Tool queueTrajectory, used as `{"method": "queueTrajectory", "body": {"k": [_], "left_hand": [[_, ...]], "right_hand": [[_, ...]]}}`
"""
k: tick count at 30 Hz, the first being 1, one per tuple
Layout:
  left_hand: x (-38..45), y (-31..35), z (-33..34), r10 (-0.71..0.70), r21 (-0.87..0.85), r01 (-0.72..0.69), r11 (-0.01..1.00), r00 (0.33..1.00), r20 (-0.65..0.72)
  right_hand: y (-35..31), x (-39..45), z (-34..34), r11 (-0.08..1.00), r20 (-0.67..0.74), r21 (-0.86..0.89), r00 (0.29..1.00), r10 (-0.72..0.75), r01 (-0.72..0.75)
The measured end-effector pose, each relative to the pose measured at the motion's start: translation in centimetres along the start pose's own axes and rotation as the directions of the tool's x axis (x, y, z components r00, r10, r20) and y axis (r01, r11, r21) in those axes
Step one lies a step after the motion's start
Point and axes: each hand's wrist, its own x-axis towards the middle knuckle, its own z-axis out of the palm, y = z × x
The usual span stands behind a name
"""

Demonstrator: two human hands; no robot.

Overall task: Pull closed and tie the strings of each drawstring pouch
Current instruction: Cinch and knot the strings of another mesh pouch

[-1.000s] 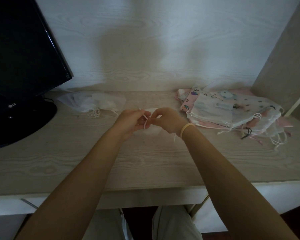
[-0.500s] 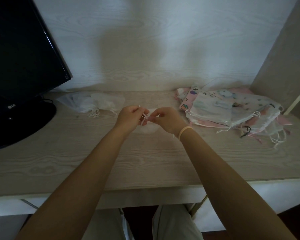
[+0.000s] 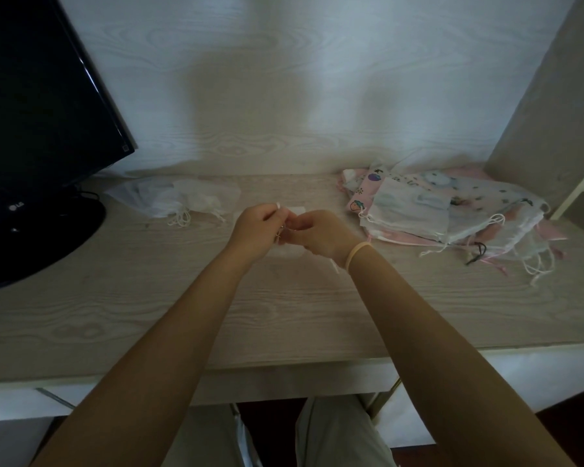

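Pinching the white strings point(image 3: 285, 227) between curled fingertips, the left hand point(image 3: 255, 230) and right hand point(image 3: 321, 235) are held almost touching above a small sheer pouch point(image 3: 292, 252), which lies on the desk point(image 3: 149, 298) directly beneath them. The knot itself is hidden by the fingers, so how far it is formed cannot be told. A pile of untied patterned pouches point(image 3: 452, 214) is seen to the right, a smaller heap of white pouches point(image 3: 182, 202) to the left near the monitor point(image 3: 41, 129). If the thin cord were let slip before tightening, the loop could be lost and the pouch mouth left slack.
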Motion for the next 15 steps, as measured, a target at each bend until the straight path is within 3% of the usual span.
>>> {"method": "queueTrajectory", "body": {"k": [6, 12, 15], "left_hand": [[0.21, -0.35, 0.09, -0.007, 0.057, 0.009, 0.998, 0.999, -0.038], [0.74, -0.73, -0.49, 0.049, 0.153, -0.034, 0.988, 0.994, -0.095], [0.71, -0.52, -0.81, -0.024, 0.173, 0.032, 0.984, 0.999, -0.049]], "right_hand": [[0.80, 0.05, -0.06, 0.999, -0.058, -0.011, 0.998, 0.037, -0.038], [0.62, 0.42, -0.26, 0.989, -0.071, -0.147, 0.997, -0.002, -0.009], [0.53, 0.35, -0.33, 0.989, -0.075, -0.145, 0.997, -0.016, 0.005]]}}
